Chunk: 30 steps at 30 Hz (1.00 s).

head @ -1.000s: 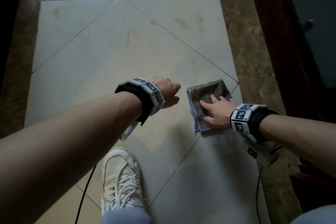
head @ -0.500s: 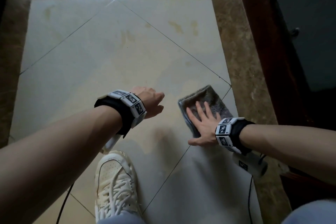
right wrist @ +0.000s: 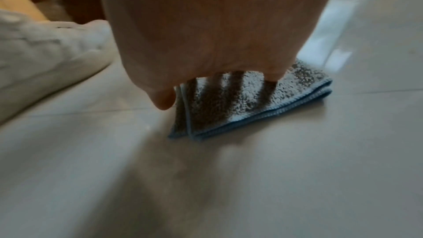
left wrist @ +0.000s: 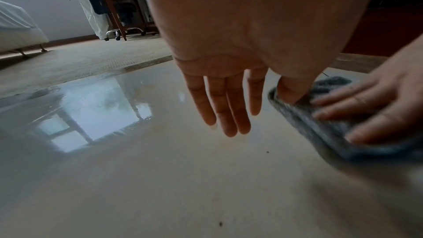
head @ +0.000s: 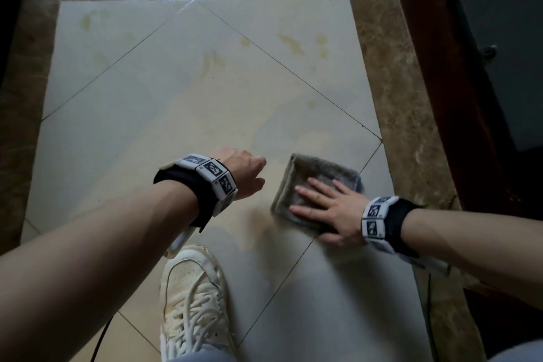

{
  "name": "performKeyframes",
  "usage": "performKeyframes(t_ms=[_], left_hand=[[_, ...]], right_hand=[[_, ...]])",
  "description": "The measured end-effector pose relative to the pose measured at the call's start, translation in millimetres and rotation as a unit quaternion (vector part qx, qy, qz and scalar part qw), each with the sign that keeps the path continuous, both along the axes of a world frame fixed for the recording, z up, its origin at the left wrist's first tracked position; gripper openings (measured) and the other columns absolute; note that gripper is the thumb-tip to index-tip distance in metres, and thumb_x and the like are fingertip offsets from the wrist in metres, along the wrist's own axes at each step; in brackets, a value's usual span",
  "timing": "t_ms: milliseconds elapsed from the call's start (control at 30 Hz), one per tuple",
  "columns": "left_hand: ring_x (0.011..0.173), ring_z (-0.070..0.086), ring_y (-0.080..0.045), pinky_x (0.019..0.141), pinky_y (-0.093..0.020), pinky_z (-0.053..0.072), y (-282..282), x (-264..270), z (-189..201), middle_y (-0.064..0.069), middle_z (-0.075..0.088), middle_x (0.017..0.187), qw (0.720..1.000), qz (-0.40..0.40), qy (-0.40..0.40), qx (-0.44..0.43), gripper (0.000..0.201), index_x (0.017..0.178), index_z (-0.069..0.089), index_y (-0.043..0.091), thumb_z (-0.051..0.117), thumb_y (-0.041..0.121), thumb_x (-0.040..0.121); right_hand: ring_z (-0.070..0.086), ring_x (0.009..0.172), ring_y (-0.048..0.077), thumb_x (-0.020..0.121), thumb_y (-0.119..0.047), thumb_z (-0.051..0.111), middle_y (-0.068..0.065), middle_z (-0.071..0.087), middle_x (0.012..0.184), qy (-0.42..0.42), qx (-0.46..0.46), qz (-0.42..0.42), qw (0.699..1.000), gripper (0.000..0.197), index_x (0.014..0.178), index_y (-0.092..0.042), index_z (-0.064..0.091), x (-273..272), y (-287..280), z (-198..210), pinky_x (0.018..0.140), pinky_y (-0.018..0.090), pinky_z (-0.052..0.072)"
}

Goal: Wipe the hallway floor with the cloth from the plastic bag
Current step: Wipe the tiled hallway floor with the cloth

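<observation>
One cloth (head: 311, 185) is seen on the hallway floor (head: 182, 103), folded into a thick grey, fluffy pad with blue stitched edges, lying near the floor's right edge on a diagonal grout line. It is pressed flat under the right hand (head: 332, 209), whose fingers are spread straight across it. The left hand (head: 244, 173) is held just beside the cloth, above the tile, fingers straight and close together, nothing held. Yellowish stains are scattered toward the far edge. One white sneaker (head: 194, 303) is planted at the near edge.
</observation>
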State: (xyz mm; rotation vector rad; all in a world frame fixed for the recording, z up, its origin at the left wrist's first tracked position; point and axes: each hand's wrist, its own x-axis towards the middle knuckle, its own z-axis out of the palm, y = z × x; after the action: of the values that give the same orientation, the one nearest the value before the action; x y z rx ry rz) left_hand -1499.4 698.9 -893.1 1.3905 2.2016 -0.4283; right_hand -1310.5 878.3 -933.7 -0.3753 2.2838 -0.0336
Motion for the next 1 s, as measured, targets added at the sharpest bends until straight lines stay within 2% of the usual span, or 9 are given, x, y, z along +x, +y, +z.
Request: performKeyframes(t_ms=[200,333,433,500,567,633,800,933,1000], left_hand=[[0.106,0.061,-0.032,0.077,-0.033,0.046,-10,-3,1,-0.007,0.064,0.118,1.0,0.007,0.009,-0.005,0.038,0.122,0.054,0.019,0.042,0.046,0.096],[0.106,0.062,-0.031,0.074,-0.032,0.043,-14,-3,4,-0.006,0.065,0.117,1.0,0.011,0.013,0.006,0.038,0.121,0.054,0.021,0.042,0.047,0.096],[0.106,0.061,-0.03,0.076,-0.033,0.046,-19,-1,3,-0.006,0.065,0.117,1.0,0.016,0.006,0.009,0.038,0.121,0.053,0.021,0.042,0.048,0.096],[0.106,0.061,-0.031,0.075,-0.033,0.045,-24,-1,3,-0.006,0.064,0.117,1.0,0.018,0.006,0.006,0.039,0.122,0.053,0.021,0.042,0.048,0.096],[0.105,0.062,-0.031,0.073,-0.033,0.044,-26,-1,2,-0.007,0.065,0.116,1.0,0.014,0.009,0.009,0.038,0.121,0.053,0.021,0.043,0.048,0.096],[0.104,0.062,-0.031,0.073,-0.032,0.044,-29,-1,2,-0.007,0.065,0.114,1.0,0.01,0.008,0.012,0.038,0.12,0.053,0.02,0.043,0.047,0.096],[0.102,0.062,-0.03,0.072,-0.032,0.044,-38,-6,1,-0.005,0.065,0.114,1.0,0.012,0.008,0.009,0.038,0.12,0.052,0.019,0.042,0.047,0.097],[0.103,0.062,-0.029,0.072,-0.032,0.043,-43,-6,0,-0.004,0.065,0.114,1.0,0.016,0.002,0.007,0.038,0.121,0.051,0.021,0.04,0.048,0.097],[0.103,0.062,-0.029,0.073,-0.032,0.044,-48,-5,-1,-0.004,0.065,0.113,1.0,0.021,-0.001,0.01,0.038,0.12,0.052,0.022,0.041,0.049,0.096]], right_hand=[[-0.031,0.143,0.035,0.086,-0.074,0.043,0.007,-0.035,0.156,-0.028,0.036,-0.054,0.997,0.098,0.15,-0.04,-0.022,-11,-9,4,0.115,0.066,0.002],[-0.024,0.145,0.039,0.083,-0.069,0.054,0.011,-0.026,0.16,-0.025,-0.014,0.083,0.996,0.103,0.155,-0.034,-0.011,6,-47,12,0.112,0.067,-0.004],[-0.016,0.148,0.035,0.085,-0.062,0.058,0.006,-0.013,0.164,-0.027,-0.052,0.165,0.985,0.092,0.156,-0.036,0.007,13,-67,10,0.113,0.065,-0.003],[-0.001,0.151,0.032,0.09,-0.055,0.055,0.004,0.001,0.165,0.0,-0.08,0.173,0.982,0.076,0.154,-0.038,0.019,7,-64,10,0.116,0.063,0.012],[0.022,0.148,0.032,0.095,-0.049,0.048,0.007,0.023,0.161,0.044,-0.104,0.181,0.977,0.059,0.149,-0.034,0.034,1,-53,14,0.108,0.056,0.035],[0.031,0.144,0.033,0.095,-0.047,0.044,0.012,0.032,0.157,0.059,-0.099,0.191,0.975,0.054,0.146,-0.03,0.039,3,-44,15,0.104,0.053,0.04],[0.002,0.151,0.034,0.096,-0.048,0.043,0.006,0.007,0.165,0.044,-0.092,0.22,0.97,0.06,0.152,-0.043,0.022,14,-35,6,0.115,0.064,0.015],[0.02,0.148,0.034,0.089,-0.056,0.036,0.004,0.02,0.162,0.04,-0.068,0.158,0.984,0.062,0.15,-0.046,0.028,-6,-21,-1,0.11,0.06,0.031],[0.01,0.15,0.034,0.094,-0.058,0.027,0.004,0.009,0.165,0.09,-0.044,0.104,0.99,0.061,0.153,-0.046,0.018,-21,-16,-3,0.112,0.06,0.027]])
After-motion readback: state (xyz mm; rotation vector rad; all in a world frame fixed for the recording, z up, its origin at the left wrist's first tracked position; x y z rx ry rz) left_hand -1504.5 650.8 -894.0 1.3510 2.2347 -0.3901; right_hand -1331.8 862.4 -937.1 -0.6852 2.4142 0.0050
